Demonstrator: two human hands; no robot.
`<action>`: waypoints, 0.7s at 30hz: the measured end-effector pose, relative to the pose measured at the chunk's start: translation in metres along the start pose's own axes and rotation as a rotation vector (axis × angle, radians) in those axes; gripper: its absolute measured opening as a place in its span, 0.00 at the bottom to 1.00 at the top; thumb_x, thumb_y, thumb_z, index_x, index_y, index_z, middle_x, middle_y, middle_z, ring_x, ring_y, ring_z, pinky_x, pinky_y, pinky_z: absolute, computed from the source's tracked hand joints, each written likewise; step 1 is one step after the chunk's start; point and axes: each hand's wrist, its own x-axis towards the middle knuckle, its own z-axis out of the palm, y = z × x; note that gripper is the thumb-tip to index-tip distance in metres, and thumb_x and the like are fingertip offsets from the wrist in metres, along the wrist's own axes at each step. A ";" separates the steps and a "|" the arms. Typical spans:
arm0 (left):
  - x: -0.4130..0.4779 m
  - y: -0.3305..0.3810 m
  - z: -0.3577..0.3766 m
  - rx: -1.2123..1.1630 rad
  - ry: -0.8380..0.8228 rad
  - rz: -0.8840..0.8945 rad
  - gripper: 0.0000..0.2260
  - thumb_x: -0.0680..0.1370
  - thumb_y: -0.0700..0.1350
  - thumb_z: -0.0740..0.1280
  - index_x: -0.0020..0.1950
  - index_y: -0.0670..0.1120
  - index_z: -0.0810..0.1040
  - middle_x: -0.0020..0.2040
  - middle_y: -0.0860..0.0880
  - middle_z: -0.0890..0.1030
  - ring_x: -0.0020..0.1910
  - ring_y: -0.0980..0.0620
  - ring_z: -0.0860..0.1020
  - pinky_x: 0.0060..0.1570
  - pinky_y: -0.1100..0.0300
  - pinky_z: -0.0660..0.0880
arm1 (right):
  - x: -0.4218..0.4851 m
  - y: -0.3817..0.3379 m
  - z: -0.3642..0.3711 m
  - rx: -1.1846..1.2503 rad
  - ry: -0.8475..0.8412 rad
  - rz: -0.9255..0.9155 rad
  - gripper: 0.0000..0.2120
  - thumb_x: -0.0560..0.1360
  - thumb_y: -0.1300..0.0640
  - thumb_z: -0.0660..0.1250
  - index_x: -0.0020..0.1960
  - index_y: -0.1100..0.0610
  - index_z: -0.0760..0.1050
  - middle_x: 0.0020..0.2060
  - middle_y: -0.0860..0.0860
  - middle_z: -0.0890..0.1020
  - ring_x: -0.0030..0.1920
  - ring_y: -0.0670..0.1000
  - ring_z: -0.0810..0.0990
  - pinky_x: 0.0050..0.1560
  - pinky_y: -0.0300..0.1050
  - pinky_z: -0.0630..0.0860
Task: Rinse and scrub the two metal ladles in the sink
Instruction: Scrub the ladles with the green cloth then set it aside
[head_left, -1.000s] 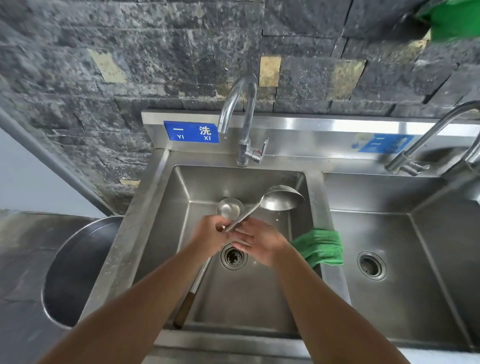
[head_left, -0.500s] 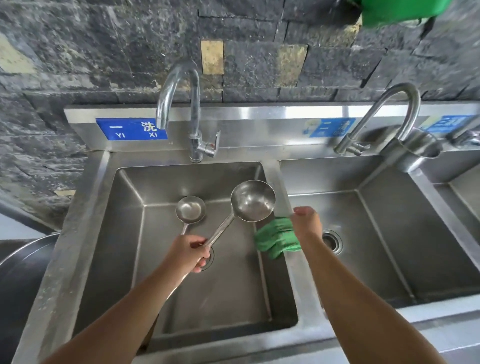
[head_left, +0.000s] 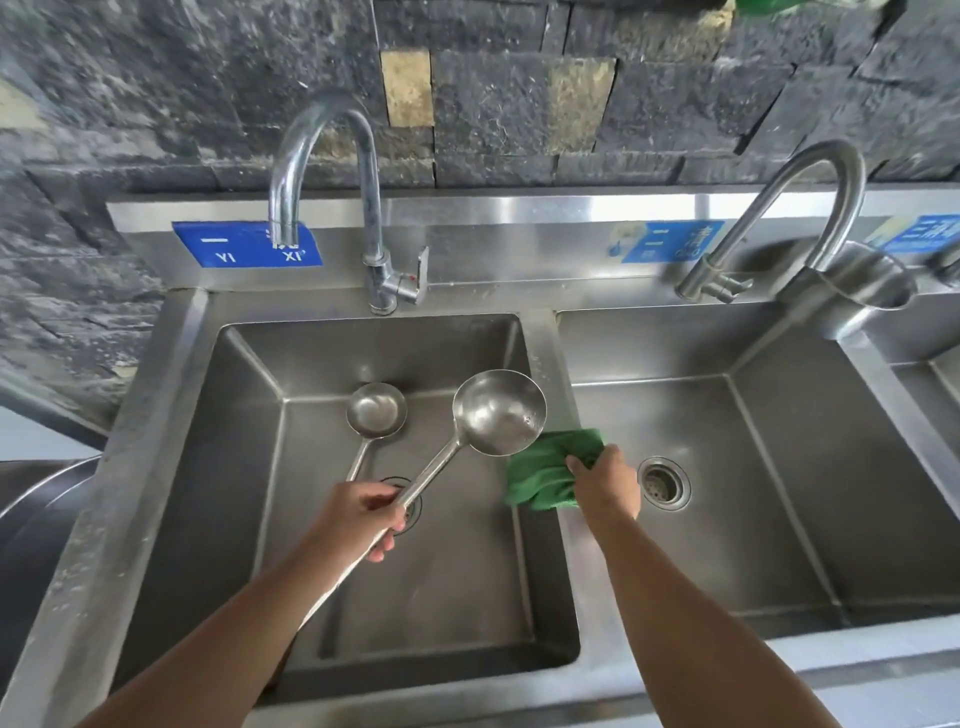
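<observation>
My left hand (head_left: 358, 517) grips the handle of the large metal ladle (head_left: 497, 413), whose bowl is raised over the left sink basin (head_left: 249, 467), near the divider. A small metal ladle (head_left: 376, 410) lies on the basin floor, its bowl toward the back wall and its handle running under my left hand. My right hand (head_left: 605, 483) grips the green cloth (head_left: 545, 470), which lies on the divider between the two basins, right beside the large ladle's bowl.
The left faucet (head_left: 322, 171) arches over the left basin; no water shows. A second faucet (head_left: 789, 208) stands over the right basin (head_left: 779, 467), with a drain (head_left: 664, 482). A large metal bowl (head_left: 31, 514) sits at far left. A stone wall lies behind.
My right hand left the ladle handle, reached right to the divider and closed round the green cloth. The left hand kept the large ladle, its bowl turned up. The view swung right.
</observation>
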 end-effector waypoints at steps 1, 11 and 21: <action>-0.002 -0.001 -0.003 0.004 0.005 0.002 0.05 0.75 0.29 0.66 0.47 0.26 0.77 0.33 0.39 0.78 0.25 0.49 0.74 0.24 0.62 0.68 | -0.001 0.002 -0.004 -0.024 0.041 -0.019 0.16 0.76 0.49 0.68 0.56 0.59 0.71 0.51 0.60 0.82 0.52 0.63 0.81 0.44 0.50 0.73; -0.044 0.018 -0.047 -0.067 -0.007 0.081 0.05 0.77 0.31 0.66 0.46 0.28 0.78 0.37 0.33 0.78 0.31 0.46 0.72 0.25 0.60 0.67 | -0.095 -0.044 -0.017 1.066 -0.256 -0.052 0.08 0.76 0.57 0.71 0.54 0.59 0.80 0.45 0.58 0.84 0.45 0.60 0.83 0.49 0.56 0.79; -0.077 0.040 -0.096 -0.049 -0.120 0.241 0.06 0.80 0.35 0.65 0.52 0.33 0.79 0.42 0.38 0.82 0.30 0.50 0.76 0.24 0.60 0.71 | -0.206 -0.145 0.031 1.620 -0.871 0.007 0.25 0.79 0.45 0.58 0.64 0.63 0.78 0.63 0.64 0.79 0.63 0.61 0.79 0.70 0.57 0.68</action>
